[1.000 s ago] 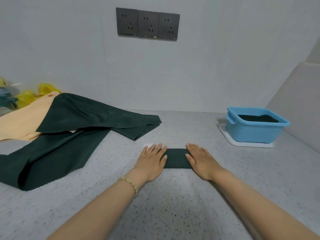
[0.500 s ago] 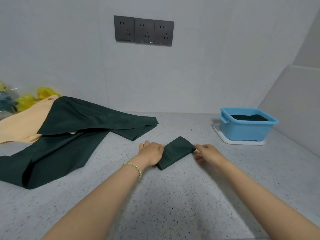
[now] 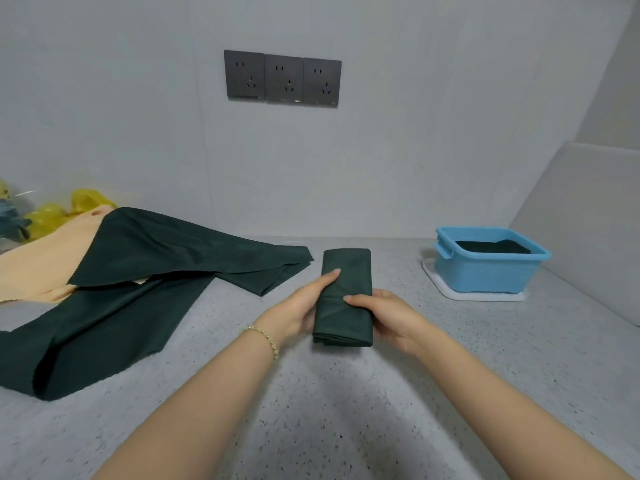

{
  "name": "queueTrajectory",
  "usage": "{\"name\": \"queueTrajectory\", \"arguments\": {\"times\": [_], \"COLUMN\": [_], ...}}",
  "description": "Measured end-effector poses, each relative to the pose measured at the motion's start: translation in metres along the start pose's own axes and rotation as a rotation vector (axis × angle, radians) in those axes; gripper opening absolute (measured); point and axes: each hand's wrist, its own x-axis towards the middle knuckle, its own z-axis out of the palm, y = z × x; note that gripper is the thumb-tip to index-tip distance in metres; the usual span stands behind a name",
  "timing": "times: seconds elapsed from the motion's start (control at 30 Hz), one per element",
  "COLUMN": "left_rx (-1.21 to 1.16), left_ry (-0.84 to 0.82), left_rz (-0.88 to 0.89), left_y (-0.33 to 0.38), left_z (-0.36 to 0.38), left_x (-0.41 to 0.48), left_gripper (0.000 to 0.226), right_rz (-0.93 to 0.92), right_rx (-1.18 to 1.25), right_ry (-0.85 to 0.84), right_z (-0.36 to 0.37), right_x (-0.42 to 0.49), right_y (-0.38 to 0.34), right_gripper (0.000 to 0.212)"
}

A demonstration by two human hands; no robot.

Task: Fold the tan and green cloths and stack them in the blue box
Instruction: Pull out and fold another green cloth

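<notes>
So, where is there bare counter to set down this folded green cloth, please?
Bare speckled counter lies between the folded dark green cloth and the blue plastic box, and nearer you. The left is crowded: loose dark green cloths over a tan cloth.

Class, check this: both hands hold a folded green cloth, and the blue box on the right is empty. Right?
Not quite. The head view shows the blue box already holds a dark green cloth. The left hand and right hand do hold the folded green cloth.

Three dark wall sockets (image 3: pixel 282 79); crumpled yellow plastic (image 3: pixel 85 202) lies far left.
</notes>
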Motion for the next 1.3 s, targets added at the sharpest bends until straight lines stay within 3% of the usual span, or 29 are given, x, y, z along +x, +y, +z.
{"name": "queueTrajectory", "arguments": {"times": [0.1, 0.2, 0.4, 0.5, 0.6, 0.73, 0.87, 0.97, 1.03, 1.3], "left_rx": [-0.195, -0.329, -0.534, -0.531, -0.512, -0.125, 0.673, 1.187, 1.395, 1.877], "left_ry": [-0.075, -0.062, 0.048, 0.031, -0.009, 0.05, 0.262, 0.274, 0.249, 0.252], "left_rz": [-0.033, -0.009, 0.22, 0.256, 0.271, 0.301, 0.475, 0.569, 0.586, 0.42], "left_y": [0.018, 0.031, 0.051, 0.063, 0.078, 0.099, 0.113, 0.111, 0.11, 0.103], "left_z": [0.019, 0.049, 0.115, 0.145, 0.158, 0.176, 0.202, 0.22, 0.229, 0.252], "left_x": [0.003, 0.013, 0.048, 0.075, 0.106, 0.14, 0.179, 0.198, 0.213, 0.244], "left_gripper": [0.038, 0.035, 0.034, 0.029, 0.035, 0.037, 0.045, 0.045, 0.046, 0.017], "right_rz": [-0.031, -0.028, 0.013, -0.035, -0.197, -0.379, -0.381, -0.294, -0.206, -0.098], "right_rx": [0.009, 0.051, 0.12, 0.187, 0.135, -0.182, -0.661, -1.022, -1.222, -1.813], "right_ry": [-0.068, -0.028, 0.121, 0.259, 0.484, 0.743, 0.899, 0.849, 0.789, 0.568], "right_z": [-0.01, -0.03, -0.084, -0.124, -0.179, -0.25, -0.307, -0.329, -0.341, -0.35], "right_x": [-0.006, -0.012, -0.028, -0.035, -0.037, -0.019, 0.02, 0.048, 0.063, 0.086], "right_y": [-0.015, -0.028, -0.034, -0.044, -0.073, -0.122, -0.15, -0.145, -0.14, -0.136], "right_gripper": [0.022, 0.023, 0.033, 0.022, 0.005, 0.014, 0.035, 0.039, 0.041, 0.028]}}
